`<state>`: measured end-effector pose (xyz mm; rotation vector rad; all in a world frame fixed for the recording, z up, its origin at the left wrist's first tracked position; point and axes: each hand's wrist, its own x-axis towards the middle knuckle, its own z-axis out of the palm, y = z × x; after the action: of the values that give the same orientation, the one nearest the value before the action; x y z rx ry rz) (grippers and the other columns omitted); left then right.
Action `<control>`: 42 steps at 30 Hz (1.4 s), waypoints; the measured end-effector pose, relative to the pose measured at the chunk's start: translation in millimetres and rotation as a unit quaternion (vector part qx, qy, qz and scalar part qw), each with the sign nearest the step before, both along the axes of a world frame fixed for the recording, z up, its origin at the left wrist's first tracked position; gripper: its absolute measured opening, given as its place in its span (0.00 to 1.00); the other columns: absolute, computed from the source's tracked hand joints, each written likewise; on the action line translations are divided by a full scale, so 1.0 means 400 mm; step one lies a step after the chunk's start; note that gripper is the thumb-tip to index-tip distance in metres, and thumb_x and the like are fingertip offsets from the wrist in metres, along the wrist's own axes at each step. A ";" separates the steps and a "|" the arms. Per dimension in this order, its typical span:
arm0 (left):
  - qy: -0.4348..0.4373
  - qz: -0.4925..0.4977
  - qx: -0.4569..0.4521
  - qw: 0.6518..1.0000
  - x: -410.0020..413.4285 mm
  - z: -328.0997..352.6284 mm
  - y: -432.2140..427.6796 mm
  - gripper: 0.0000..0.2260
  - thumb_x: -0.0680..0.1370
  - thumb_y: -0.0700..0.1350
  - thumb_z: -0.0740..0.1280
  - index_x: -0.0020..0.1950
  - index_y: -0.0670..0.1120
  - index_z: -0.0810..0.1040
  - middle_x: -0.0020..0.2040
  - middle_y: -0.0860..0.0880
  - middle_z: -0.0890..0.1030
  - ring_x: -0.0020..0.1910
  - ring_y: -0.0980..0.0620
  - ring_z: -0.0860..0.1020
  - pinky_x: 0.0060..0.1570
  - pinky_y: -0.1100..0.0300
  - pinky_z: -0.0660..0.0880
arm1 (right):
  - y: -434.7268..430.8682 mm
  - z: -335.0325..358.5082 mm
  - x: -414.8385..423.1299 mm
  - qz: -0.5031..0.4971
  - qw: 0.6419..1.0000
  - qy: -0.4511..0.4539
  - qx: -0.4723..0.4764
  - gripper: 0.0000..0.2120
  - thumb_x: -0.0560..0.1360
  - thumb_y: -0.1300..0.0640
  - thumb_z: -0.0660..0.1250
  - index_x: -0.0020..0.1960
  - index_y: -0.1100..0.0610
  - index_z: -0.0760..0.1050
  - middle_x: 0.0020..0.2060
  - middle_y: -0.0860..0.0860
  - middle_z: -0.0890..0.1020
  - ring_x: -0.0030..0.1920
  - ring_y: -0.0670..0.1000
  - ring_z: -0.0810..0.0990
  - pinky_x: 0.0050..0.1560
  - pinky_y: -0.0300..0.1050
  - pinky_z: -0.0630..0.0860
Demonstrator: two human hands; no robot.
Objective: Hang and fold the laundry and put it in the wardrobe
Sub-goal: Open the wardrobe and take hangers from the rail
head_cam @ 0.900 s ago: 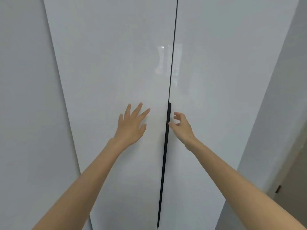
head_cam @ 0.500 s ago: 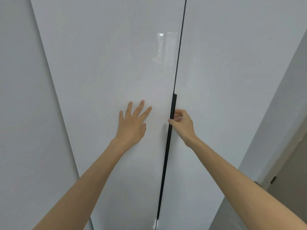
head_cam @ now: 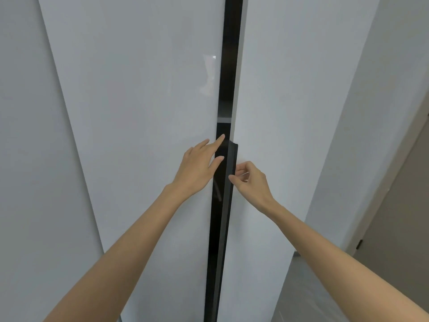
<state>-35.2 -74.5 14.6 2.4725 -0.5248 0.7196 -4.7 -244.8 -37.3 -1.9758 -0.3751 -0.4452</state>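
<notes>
A tall white wardrobe fills the view, with a glossy left door (head_cam: 139, 135) and a right door (head_cam: 290, 112). A dark gap (head_cam: 228, 66) shows between them where the right door stands slightly ajar. My right hand (head_cam: 251, 182) pinches the long black handle strip (head_cam: 229, 205) on the right door's edge. My left hand (head_cam: 199, 166) is spread flat, fingers apart, at the left door's inner edge with fingertips over the gap. A shelf edge (head_cam: 224, 119) is faintly visible inside. No laundry is in view.
A plain grey wall (head_cam: 371, 112) stands right of the wardrobe, with a brownish door (head_cam: 399, 217) at the far right edge. Grey floor (head_cam: 301, 287) shows at the lower right. Another white panel (head_cam: 27, 159) lies to the left.
The right door has swung out a little, opening a dark gap between the doors. My right hand has closed on the handle strip, and my left hand has slid right to the gap.
</notes>
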 end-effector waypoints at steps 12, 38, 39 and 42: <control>0.019 -0.092 -0.101 0.990 -0.233 -0.008 -0.259 0.24 0.82 0.46 0.58 0.77 0.55 0.55 0.68 0.52 0.74 0.68 0.53 0.68 0.70 0.52 0.65 | -0.247 0.004 -0.264 -0.051 0.986 -0.083 -0.134 0.13 0.72 0.50 0.73 0.45 0.46 0.67 0.36 0.42 0.75 0.35 0.44 0.77 0.31 0.28 0.72; 0.112 -0.309 0.003 0.945 -0.323 0.007 -0.890 0.27 0.82 0.38 0.55 0.79 0.50 0.48 0.78 0.50 0.55 0.77 0.54 0.54 0.71 0.65 0.49 | -0.887 0.035 -0.504 -0.188 0.978 0.020 -0.090 0.22 0.74 0.57 0.70 0.65 0.59 0.69 0.56 0.53 0.76 0.52 0.52 0.78 0.53 0.47 0.78; 0.111 -0.309 0.001 0.945 -0.319 0.007 -0.889 0.27 0.82 0.39 0.55 0.79 0.50 0.49 0.78 0.50 0.55 0.76 0.54 0.54 0.71 0.65 0.49 | -0.889 0.034 -0.503 -0.185 0.979 0.023 -0.086 0.22 0.74 0.57 0.70 0.65 0.58 0.69 0.56 0.53 0.76 0.52 0.52 0.77 0.52 0.46 0.77; 0.111 -0.310 -0.008 0.944 -0.307 0.008 -0.872 0.27 0.82 0.39 0.56 0.79 0.52 0.49 0.78 0.52 0.56 0.76 0.55 0.54 0.72 0.62 0.50 | -0.874 0.025 -0.505 -0.187 0.979 0.009 -0.075 0.22 0.75 0.57 0.69 0.66 0.57 0.67 0.56 0.50 0.74 0.53 0.50 0.76 0.48 0.38 0.74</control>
<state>-157.9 -423.4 17.8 2.1405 -1.1240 0.1868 -206.9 -594.4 -27.2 -2.2044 -0.0223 -0.6510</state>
